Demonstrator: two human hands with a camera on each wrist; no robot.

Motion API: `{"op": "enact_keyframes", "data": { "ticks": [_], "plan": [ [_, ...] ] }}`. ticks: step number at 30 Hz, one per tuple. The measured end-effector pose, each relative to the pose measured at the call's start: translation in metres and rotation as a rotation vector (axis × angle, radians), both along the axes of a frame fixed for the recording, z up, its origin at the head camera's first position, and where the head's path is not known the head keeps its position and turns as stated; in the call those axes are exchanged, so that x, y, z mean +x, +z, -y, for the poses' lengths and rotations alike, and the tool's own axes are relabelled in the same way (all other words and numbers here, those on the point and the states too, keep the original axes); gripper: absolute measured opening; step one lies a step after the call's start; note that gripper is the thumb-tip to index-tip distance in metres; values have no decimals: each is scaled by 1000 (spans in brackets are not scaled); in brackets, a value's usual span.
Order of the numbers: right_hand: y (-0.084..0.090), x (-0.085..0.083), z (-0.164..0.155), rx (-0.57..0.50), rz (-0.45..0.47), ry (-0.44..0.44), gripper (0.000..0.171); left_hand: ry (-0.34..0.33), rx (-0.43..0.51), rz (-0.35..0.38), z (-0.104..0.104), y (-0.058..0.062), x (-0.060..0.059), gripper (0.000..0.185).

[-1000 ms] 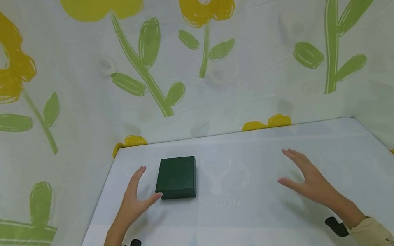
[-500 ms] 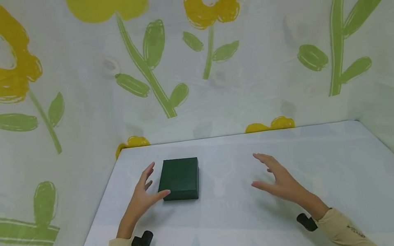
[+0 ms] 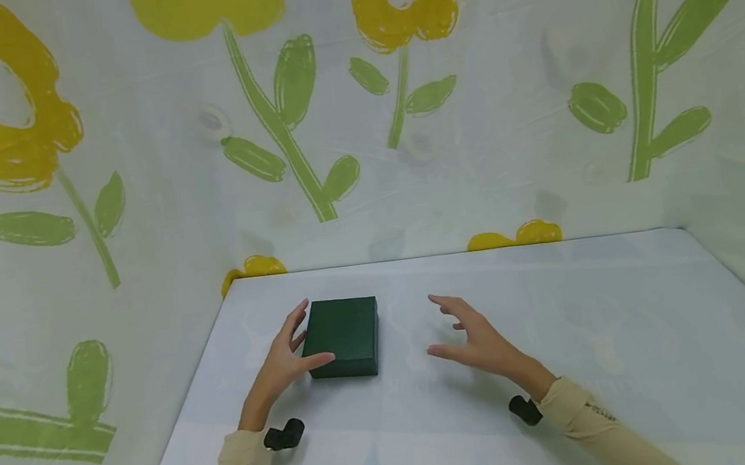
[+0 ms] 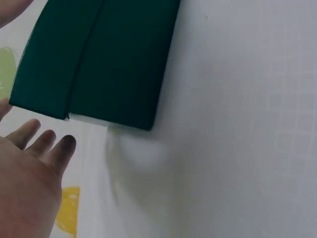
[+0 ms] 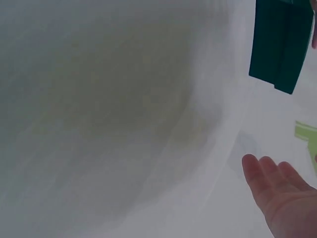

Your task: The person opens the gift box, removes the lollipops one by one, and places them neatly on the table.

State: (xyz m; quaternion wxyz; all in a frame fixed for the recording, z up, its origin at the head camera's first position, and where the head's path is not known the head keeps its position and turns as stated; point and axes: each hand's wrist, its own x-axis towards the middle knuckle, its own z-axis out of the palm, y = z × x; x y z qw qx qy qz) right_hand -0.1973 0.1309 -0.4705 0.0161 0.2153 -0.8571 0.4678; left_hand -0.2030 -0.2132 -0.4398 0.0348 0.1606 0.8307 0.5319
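A dark green box with a flat square top lies on the white table, left of the middle. Close to its left side is my left hand, thumb and fingers spread apart, the thumb in front of the box's near left corner. In the left wrist view the green box shows a seam along its side, and a small gap appears between it and the fingertips. My right hand hovers to the right of the box, fingers spread and holding nothing. The right wrist view has the box at the upper right, apart from the right hand.
The white table ends at a back edge against a pale wall cloth printed with yellow flowers and green leaves. A black wrist camera sits by the left wrist, another black camera by the right.
My right hand has moved left, much nearer to the box. My left hand has shifted slightly right, up to the box's left side. The box stays on the table; the head view has shifted slightly.
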Motion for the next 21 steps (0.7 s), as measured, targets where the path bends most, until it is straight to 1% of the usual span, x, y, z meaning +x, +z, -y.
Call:
{"op": "enact_keyframes", "data": {
  "ticks": [4,7,9,13,16,18,21],
  "plan": [
    [-4,-8,16,-19,61,12,79,-17,17,34,-1,-4,-2,95],
    [-7,-14,26,-48,108,22,81,-23,57,76,0,-7,-4,96],
    [-8,-18,34,-74,132,30,81,-31,87,90,1,-10,-6,97],
    [-9,-25,49,-122,180,54,82,-22,138,130,5,-27,-15,96],
    [-8,-28,60,-128,203,83,86,-5,158,170,9,-41,-21,96],
    [-7,-31,67,-121,220,95,90,-7,163,180,10,-45,-23,98],
    [-9,-35,76,-137,247,118,96,-16,182,193,11,-48,-24,100]
  ]
}}
